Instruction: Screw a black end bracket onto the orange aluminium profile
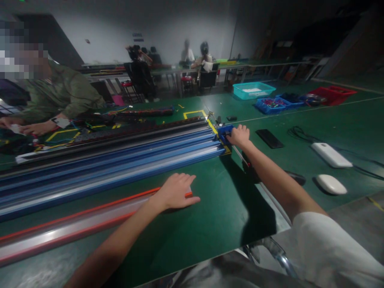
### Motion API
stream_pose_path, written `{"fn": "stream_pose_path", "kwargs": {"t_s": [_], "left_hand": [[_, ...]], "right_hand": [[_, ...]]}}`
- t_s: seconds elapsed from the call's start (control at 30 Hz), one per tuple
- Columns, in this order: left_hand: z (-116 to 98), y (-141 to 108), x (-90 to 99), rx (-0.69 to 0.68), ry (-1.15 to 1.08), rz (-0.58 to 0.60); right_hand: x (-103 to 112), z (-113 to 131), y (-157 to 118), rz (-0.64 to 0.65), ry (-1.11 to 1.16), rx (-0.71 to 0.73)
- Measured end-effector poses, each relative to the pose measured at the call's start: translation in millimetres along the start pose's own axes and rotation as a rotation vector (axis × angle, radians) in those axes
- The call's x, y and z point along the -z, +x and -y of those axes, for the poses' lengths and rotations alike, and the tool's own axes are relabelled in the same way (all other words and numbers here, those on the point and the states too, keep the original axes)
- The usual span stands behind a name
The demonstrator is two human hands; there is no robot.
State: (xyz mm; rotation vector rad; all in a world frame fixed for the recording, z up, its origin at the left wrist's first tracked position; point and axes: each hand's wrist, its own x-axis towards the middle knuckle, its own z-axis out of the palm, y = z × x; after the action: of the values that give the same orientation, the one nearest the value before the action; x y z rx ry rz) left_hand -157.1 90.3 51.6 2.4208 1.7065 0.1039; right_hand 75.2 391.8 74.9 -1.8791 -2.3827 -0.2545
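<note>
My left hand (177, 191) lies palm down over the right end of a long channel strip with orange-red edges (90, 218). Its fingers and thumb are spread. Farther off, my right hand (240, 137) is at a small blue box (225, 133), with curled fingers partly hidden; what they pinch, if anything, I cannot make out. That box sits against the right end of several long blue rails (168, 154) lying side by side. A black rail (144, 135) runs behind them.
At right lie a black phone (269, 138), a white power bank (331, 155), a white rounded case (331, 184) and black cables. Beyond stand a turquoise basket (253, 91), blue bins (271, 105) and red bins (337, 95). Across the table, a person in a green sleeve (79, 94) handles wires.
</note>
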Motion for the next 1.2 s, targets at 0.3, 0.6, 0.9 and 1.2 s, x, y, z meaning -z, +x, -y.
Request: {"fn": "stream_pose_path", "kwargs": {"t_s": [0.3, 0.6, 0.9, 1.2], "left_hand": [[3, 3, 1.3, 0.113, -0.241, 0.036], [5, 1, -1.8, 0.086, -0.237, 0.027], [6, 1, -5.1, 0.092, -0.243, 0.010], [6, 2, -5.7, 0.071, -0.211, 0.013]], "right_hand": [[-10, 10, -2, 0.022, -0.061, 0.041], [-7, 22, -1, 0.092, -0.074, 0.140], [27, 9, -27, -0.055, -0.026, 0.121], [21, 28, -143, -0.021, 0.464, 0.317]]}}
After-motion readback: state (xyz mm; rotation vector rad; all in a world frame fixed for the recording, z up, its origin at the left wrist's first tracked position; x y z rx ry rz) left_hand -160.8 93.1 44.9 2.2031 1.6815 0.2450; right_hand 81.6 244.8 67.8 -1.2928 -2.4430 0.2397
